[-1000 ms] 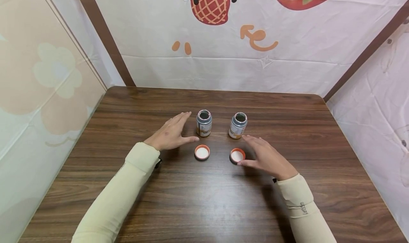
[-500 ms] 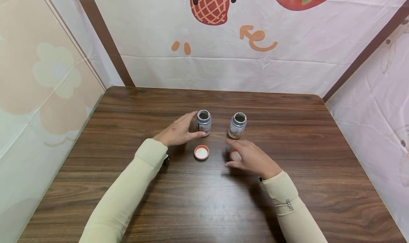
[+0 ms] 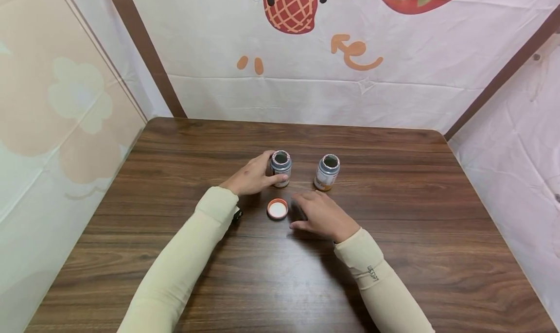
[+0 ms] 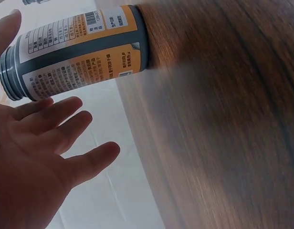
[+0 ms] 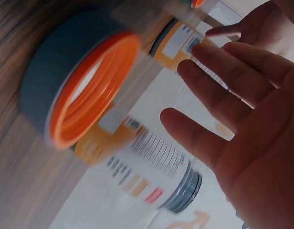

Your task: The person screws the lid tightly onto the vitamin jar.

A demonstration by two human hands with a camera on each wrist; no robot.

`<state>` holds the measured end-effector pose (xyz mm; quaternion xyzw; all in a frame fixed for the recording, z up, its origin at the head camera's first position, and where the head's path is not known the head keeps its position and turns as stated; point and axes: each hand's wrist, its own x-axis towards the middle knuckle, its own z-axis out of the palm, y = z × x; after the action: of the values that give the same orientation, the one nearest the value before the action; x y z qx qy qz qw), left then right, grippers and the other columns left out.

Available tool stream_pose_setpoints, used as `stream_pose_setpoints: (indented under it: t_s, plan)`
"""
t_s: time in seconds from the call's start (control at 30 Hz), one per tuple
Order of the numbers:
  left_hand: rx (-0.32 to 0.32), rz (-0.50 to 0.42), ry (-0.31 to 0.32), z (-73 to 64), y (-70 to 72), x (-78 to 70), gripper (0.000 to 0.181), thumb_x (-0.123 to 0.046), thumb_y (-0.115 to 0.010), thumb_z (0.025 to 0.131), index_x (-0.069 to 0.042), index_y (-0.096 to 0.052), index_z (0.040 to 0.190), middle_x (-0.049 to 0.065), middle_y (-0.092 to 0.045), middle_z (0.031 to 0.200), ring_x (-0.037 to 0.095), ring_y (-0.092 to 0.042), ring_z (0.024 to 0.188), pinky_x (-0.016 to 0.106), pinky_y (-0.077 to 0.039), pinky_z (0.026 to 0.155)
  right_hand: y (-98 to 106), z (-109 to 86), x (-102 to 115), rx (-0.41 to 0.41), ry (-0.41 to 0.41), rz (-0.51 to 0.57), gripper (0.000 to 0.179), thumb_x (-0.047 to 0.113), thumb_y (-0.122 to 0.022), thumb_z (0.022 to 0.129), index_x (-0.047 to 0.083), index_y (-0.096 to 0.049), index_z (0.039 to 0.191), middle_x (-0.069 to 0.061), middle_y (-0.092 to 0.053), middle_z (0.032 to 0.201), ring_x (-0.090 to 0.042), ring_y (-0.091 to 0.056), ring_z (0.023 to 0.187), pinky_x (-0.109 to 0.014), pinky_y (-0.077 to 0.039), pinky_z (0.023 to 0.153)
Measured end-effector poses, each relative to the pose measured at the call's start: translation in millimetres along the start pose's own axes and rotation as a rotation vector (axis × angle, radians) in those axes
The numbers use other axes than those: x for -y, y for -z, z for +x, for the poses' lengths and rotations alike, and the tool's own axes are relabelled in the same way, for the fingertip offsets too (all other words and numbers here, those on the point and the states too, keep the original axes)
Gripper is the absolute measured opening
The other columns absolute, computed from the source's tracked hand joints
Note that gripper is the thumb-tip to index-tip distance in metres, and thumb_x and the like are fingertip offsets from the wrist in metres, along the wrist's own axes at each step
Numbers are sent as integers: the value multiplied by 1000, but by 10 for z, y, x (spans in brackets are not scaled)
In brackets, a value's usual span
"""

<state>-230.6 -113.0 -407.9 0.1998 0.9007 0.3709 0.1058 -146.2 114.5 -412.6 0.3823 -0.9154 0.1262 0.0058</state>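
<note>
Two lidless grey jars with white-and-orange labels stand upright on the table. My left hand is around the left jar, thumb in front and fingers behind; the left wrist view shows these fingers spread and not closed round it. My right hand hovers with loose fingers, its fingertips close to the left lid, which lies with its white inside up. The right jar stands beyond this hand. The right lid, dark with an orange inside, is hidden under the hand in the head view.
The brown wooden table has rounded far corners. Behind it hangs a white printed cloth, and more cloth closes off both sides.
My left hand has moved right until it surrounds the left jar. My right hand has shifted left from beside the right jar, across the right lid, towards the left lid.
</note>
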Motion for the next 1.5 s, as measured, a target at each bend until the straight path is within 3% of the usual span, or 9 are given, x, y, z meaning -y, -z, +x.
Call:
stream_pose_setpoints:
  t_s: [0.13, 0.37, 0.6, 1.13, 1.5]
  plan:
    - [-11, -23, 3, 29, -17, 0, 76, -42, -73, 91, -5, -37, 147, 13, -55, 134, 26, -52, 126, 46, -39, 106, -30, 100, 61, 19, 0, 6, 53, 37, -84, 81, 3, -64, 117, -6, -68, 108, -26, -63, 105, -47, -46, 97]
    - [-3, -31, 40, 59, -46, 21, 78, -43, -74, 90, -5, -37, 147, 15, -56, 136, 29, -50, 129, 47, -38, 108, -93, 225, 161, 80, -47, 4, 70, 39, -83, 81, 2, -57, 134, -12, -63, 130, -33, -60, 119, -52, -45, 98]
    - [-4, -42, 73, 57, -68, 29, 79, -45, -75, 89, -6, -38, 147, 16, -55, 139, 31, -47, 133, 49, -36, 109, -122, 300, 221, 114, -75, -15, 69, 35, -83, 82, 0, -57, 135, -15, -59, 136, -32, -58, 120, -52, -48, 94]
    - [3, -79, 57, 38, -110, 40, 67, -37, -68, 96, -6, -36, 146, 16, -57, 135, 30, -51, 129, 48, -37, 108, -217, 409, 312, 144, -81, -130, 52, 30, -84, 81, 8, -64, 124, -5, -62, 108, -27, -65, 97, -44, -53, 81]
    - [-24, -97, 5, -11, -86, 53, 64, -30, -65, 99, 0, -33, 145, 20, -56, 132, 31, -52, 125, 46, -36, 108, -213, 398, 286, 104, -60, -68, 38, 25, -85, 80, 9, -65, 108, -5, -60, 103, -26, -65, 87, -43, -53, 74]
